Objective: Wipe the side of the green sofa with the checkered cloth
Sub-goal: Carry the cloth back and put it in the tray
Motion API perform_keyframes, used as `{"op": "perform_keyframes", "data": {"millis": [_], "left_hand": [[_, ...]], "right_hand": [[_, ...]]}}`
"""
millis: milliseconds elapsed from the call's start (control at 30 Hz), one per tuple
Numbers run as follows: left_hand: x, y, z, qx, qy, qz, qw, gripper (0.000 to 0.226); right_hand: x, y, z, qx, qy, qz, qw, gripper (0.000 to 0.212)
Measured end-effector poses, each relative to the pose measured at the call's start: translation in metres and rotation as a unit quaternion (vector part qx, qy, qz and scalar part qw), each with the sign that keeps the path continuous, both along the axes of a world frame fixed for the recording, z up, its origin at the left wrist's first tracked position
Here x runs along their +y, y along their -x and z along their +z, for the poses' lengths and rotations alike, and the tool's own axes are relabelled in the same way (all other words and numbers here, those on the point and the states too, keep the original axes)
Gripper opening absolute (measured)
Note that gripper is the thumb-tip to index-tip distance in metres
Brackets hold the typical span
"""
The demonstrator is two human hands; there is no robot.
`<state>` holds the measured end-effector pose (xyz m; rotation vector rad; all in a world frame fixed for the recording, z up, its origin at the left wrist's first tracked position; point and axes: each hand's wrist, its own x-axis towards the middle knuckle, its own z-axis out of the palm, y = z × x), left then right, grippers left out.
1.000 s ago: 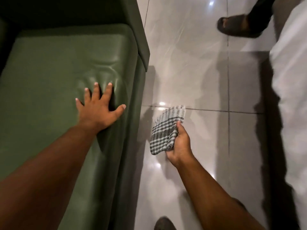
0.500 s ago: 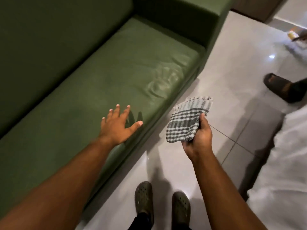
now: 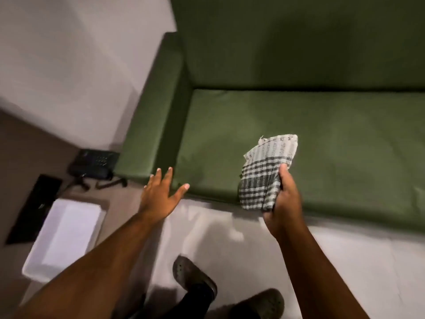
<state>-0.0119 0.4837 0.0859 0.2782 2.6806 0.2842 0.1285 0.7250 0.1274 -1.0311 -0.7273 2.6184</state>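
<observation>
Over the near edge of the green sofa point(image 3: 299, 125), the right hand point(image 3: 284, 203) keeps its grip on the checkered cloth point(image 3: 264, 173); the left hand point(image 3: 161, 196), fingers spread, has lifted off the seat, now near the left armrest point(image 3: 149, 111).

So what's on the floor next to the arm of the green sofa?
Beside the sofa arm sits a black telephone with loose cords trailing, then a flat dark object and a white tray nearer. Anything beneath the sofa is hidden.
</observation>
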Motion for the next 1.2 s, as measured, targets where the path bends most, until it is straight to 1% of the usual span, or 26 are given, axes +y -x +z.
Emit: {"op": "perform_keyframes", "data": {"millis": [33,67,167,200,367,467,567,600,667,733,800,833,867,900,933,967,1000,1033,1067,1100,1133,1200], "left_hand": [[-0.031,0.006,-0.004,-0.003,0.006,0.030,1.000,0.108],[-0.061,0.011,-0.007,-0.007,0.013,0.061,0.998,0.107],[-0.142,0.017,-0.027,-0.026,0.020,0.151,0.988,0.086],[-0.170,0.018,-0.034,-0.028,0.017,0.174,0.984,0.084],[-0.298,0.011,-0.059,-0.025,0.022,0.301,0.953,0.084],[-0.364,0.004,-0.083,-0.016,0.032,0.375,0.926,0.088],[-0.412,-0.003,-0.118,-0.026,0.052,0.407,0.911,0.090],[-0.425,-0.005,-0.132,-0.029,0.053,0.419,0.906,0.091],[-0.443,-0.007,-0.155,-0.032,0.050,0.444,0.894,0.094],[-0.457,-0.008,-0.174,-0.030,0.035,0.464,0.885,0.097],[-0.465,-0.008,-0.191,-0.010,0.030,0.471,0.882,0.100],[-0.466,-0.009,-0.195,0.004,0.030,0.470,0.882,0.101],[-0.468,-0.011,-0.202,0.012,0.029,0.473,0.881,0.101],[-0.469,-0.014,-0.208,0.016,0.031,0.477,0.878,0.101],[-0.469,-0.016,-0.215,0.017,0.036,0.479,0.877,0.101],[-0.468,-0.018,-0.222,0.019,0.043,0.480,0.876,0.102],[-0.466,-0.019,-0.227,0.026,0.052,0.479,0.876,0.104],[-0.465,-0.020,-0.233,0.041,0.056,0.481,0.874,0.105],[-0.465,-0.020,-0.237,0.061,0.062,0.484,0.871,0.106],[-0.463,-0.021,-0.241,0.078,0.063,0.484,0.869,0.106],[-0.463,-0.022,-0.244,0.092,0.064,0.483,0.868,0.106],[-0.463,-0.023,-0.248,0.114,0.066,0.477,0.869,0.105]], "right_hand": [[-0.023,0.024,0.001,0.000,-0.015,0.047,0.999,0.049],[-0.046,0.047,0.002,0.004,-0.023,0.092,0.995,0.050],[-0.121,0.107,0.007,0.005,-0.030,0.197,0.980,0.050],[-0.150,0.126,0.007,0.005,-0.032,0.229,0.973,0.049],[-0.290,0.198,0.005,-0.003,-0.059,0.355,0.933,0.047],[-0.369,0.230,-0.009,-0.003,-0.058,0.440,0.896,0.040],[-0.430,0.256,-0.035,-0.002,-0.073,0.514,0.854,0.033],[-0.447,0.264,-0.049,-0.006,-0.079,0.534,0.842,0.035],[-0.481,0.278,-0.076,-0.021,-0.094,0.558,0.824,0.045],[-0.517,0.292,-0.106,-0.025,-0.123,0.581,0.804,0.047],[-0.550,0.305,-0.135,0.000,-0.160,0.588,0.793,0.039],[-0.561,0.310,-0.149,0.020,-0.217,0.587,0.780,0.033],[-0.573,0.312,-0.166,0.041,-0.312,0.592,0.741,0.031],[-0.583,0.312,-0.182,0.071,-0.425,0.592,0.681,0.032],[-0.591,0.310,-0.202,0.112,-0.539,0.572,0.608,0.035],[-0.599,0.307,-0.223,0.155,-0.627,0.550,0.530,0.045],[-0.605,0.302,-0.241,0.193,-0.681,0.551,0.443,0.054],[-0.611,0.299,-0.259,0.223,-0.710,0.570,0.348,0.061],[-0.615,0.294,-0.276,0.225,-0.713,0.607,0.268,0.064],[-0.618,0.290,-0.288,0.220,-0.709,0.637,0.208,0.064],[-0.617,0.290,-0.300,0.223,-0.711,0.642,0.180,0.063],[-0.610,0.288,-0.310,0.263,-0.750,0.588,0.152,0.062]]}}
